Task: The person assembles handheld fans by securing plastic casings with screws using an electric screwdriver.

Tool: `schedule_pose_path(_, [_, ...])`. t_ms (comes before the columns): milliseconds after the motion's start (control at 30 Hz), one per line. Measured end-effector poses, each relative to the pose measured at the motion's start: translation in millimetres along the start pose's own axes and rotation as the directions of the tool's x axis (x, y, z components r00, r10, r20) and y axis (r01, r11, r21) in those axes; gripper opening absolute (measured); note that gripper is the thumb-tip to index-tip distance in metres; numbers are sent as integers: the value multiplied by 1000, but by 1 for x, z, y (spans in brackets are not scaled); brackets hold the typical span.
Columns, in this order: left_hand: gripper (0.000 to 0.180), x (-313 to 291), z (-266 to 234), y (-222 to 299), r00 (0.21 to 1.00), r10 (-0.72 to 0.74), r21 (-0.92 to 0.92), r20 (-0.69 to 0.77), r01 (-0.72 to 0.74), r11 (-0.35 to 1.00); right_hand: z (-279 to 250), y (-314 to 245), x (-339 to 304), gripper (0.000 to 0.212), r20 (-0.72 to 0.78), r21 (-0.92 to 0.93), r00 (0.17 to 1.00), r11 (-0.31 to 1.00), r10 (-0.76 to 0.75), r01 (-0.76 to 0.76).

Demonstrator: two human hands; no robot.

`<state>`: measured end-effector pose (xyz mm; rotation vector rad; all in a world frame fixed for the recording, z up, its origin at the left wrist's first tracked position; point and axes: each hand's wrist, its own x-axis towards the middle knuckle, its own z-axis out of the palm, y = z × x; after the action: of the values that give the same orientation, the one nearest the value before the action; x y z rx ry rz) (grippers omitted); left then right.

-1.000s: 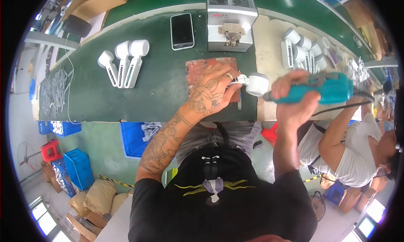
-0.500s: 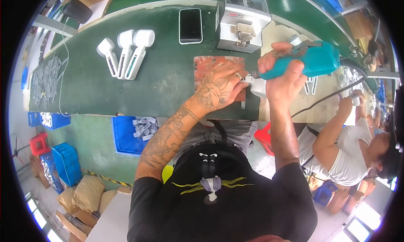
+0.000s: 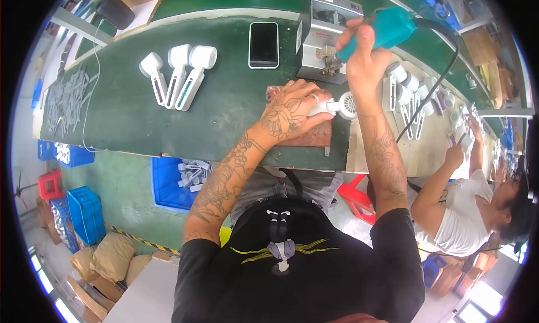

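A white handheld fan (image 3: 347, 105) lies over a worn reddish mat (image 3: 314, 139), its round grille sticking out to the right. My left hand (image 3: 292, 110) is closed round its handle and hides most of it. Gripped in my right hand (image 3: 365, 62) is a teal electric screwdriver (image 3: 390, 28). The tool's nose points down-left at the metal front of a grey box-shaped machine (image 3: 306, 58), which looks like a screw feeder. Whether the bit touches the machine I cannot tell.
Three white fans (image 3: 193, 78) lie left on the green bench, near a phone (image 3: 264, 45) and a heap of grey strips (image 3: 70, 95). More fans (image 3: 415, 98) crowd the right side. The screwdriver's cable (image 3: 443, 73) hangs there. A co-worker (image 3: 463, 205) sits at right; a blue bin (image 3: 168, 182) stands below.
My right hand has lifted the screwdriver off the fan and moved it up to the machine. The fan's grille has turned into view in my left hand. The whole view has shifted slightly.
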<state>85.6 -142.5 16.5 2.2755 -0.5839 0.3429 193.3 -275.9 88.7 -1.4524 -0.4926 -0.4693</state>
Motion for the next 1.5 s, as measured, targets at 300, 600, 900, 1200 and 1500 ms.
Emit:
schedule_pose_path(300, [44,1,0,-3,998,-62,-32,34,63,998,-1,-3,-12,40,25,9,988,988,154,-154])
schedule_pose_path(600, [45,3,0,-3,997,-72,-69,35,74,995,-26,-37,-40,59,55,-70,986,985,159,-156])
schedule_pose_path(900, [38,1,6,-2,999,-34,-49,-2,33,998,-27,-17,-54,37,18,31,979,978,204,-205])
schedule_pose_path(1200, [40,0,15,-17,999,16,39,-49,-14,999,-24,-2,-49,44,88,46,987,989,138,-142])
schedule_pose_path(1500, [31,16,-3,22,999,-8,-53,32,10,999,-30,-48,-32,49,59,-33,986,988,154,-153])
